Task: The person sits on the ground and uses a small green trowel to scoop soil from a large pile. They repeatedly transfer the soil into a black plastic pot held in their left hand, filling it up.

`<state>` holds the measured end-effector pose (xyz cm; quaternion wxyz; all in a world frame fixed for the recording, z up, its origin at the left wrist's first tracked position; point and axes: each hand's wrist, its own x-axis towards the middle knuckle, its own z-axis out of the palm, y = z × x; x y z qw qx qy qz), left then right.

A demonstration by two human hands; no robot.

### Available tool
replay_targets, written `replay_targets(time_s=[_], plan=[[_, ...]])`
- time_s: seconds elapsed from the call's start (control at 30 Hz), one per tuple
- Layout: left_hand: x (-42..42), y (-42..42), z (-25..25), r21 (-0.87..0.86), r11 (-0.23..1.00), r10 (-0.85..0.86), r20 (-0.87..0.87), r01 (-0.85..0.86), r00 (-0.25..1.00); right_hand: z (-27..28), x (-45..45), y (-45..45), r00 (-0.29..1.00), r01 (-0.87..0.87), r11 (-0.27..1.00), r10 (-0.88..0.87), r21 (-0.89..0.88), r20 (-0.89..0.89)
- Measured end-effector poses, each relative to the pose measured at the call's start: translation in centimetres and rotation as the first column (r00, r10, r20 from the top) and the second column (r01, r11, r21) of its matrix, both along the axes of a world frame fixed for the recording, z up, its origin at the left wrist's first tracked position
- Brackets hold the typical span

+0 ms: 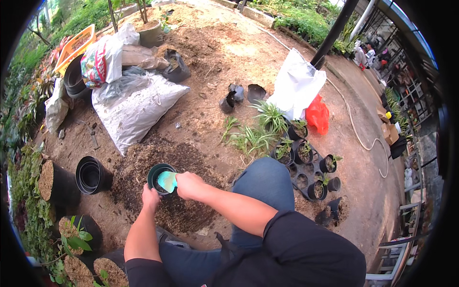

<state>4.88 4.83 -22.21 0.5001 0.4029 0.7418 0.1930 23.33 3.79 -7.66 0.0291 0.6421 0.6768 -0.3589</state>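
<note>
My left hand (151,196) grips the near rim of a dark green plastic plant pot (152,173), held tilted above a heap of dark potting mix (186,211). In my right hand (189,184) is a turquoise hand scoop (167,181), whose blade reaches into the pot's mouth. My fist hides the scoop's handle. How full the pot is I cannot tell. A stack of black plastic pots (94,175) stands left of the heap.
A full white sack (136,102) lies beyond the heap. Right of my knee are spider plants (254,138) and a black tray (303,181) with small potted plants. A hose (353,129) curves along the right. Soil-filled black bags (61,186) line the left.
</note>
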Motion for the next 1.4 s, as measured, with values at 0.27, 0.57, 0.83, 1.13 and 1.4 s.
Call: replay_targets(time_s=[0.27, 0.57, 0.83, 1.13, 1.4], plan=[[1.3, -1.0, 1.2, -0.016, 1.0, -0.007, -0.089, 0.005, 0.996, 0.1, -0.1, -0.2, 0.999, -0.008, 1.0, 0.009, -0.022, 0.047], [1.4, -1.2, 0.3, -0.009, 0.998, -0.059, -0.128, 0.058, 0.99, 0.8, -0.6, 0.3, 0.994, 0.058, 0.998, -0.056, -0.02, 0.09], [1.3, -0.9, 0.9, -0.034, 0.996, -0.087, -0.145, 0.083, 0.986, 0.9, -1.1, 0.4, 0.989, 0.067, 0.997, -0.063, -0.025, 0.134], [1.6, -1.1, 1.5, 0.015, 0.998, -0.063, -0.239, 0.068, 0.969, 0.5, -1.2, 0.5, 0.989, 0.09, 0.996, -0.088, -0.015, 0.115], [1.2, -0.7, 1.8, 0.101, 0.994, -0.015, -0.32, 0.049, 0.947, -0.3, -1.0, 0.5, 0.995, 0.045, 0.999, -0.042, -0.026, 0.093]])
